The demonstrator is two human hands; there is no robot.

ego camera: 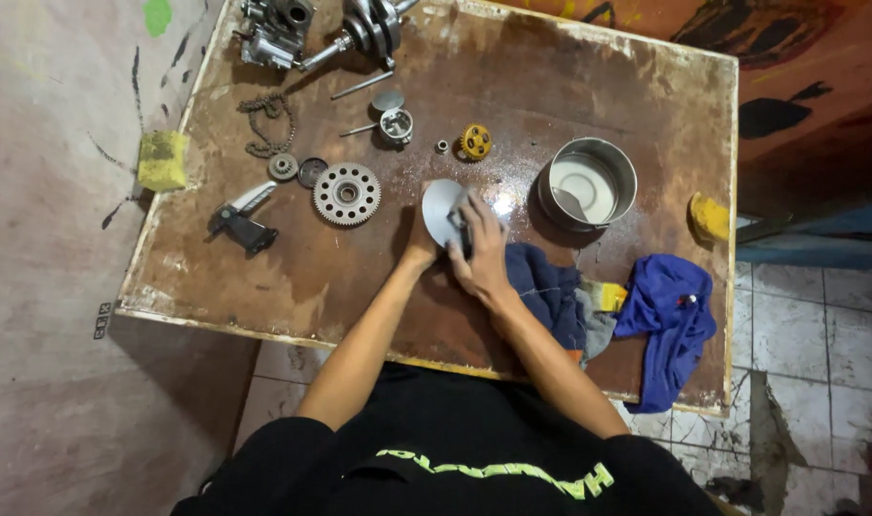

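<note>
The left hand (419,244) holds a round metal disc (442,210) over the middle of the table (589,67), fingers closed around its edge. The right hand (479,253) presses a small grey piece against it. The disc looks shiny. The gear (346,194), chain (266,122) and other parts lie untouched, maybe waiting for cleaning.

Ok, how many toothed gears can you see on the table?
3: a big steel gear left of the hands, a small grey gear beside the chain, and a yellow gear further back. Rags could hide more.
</note>
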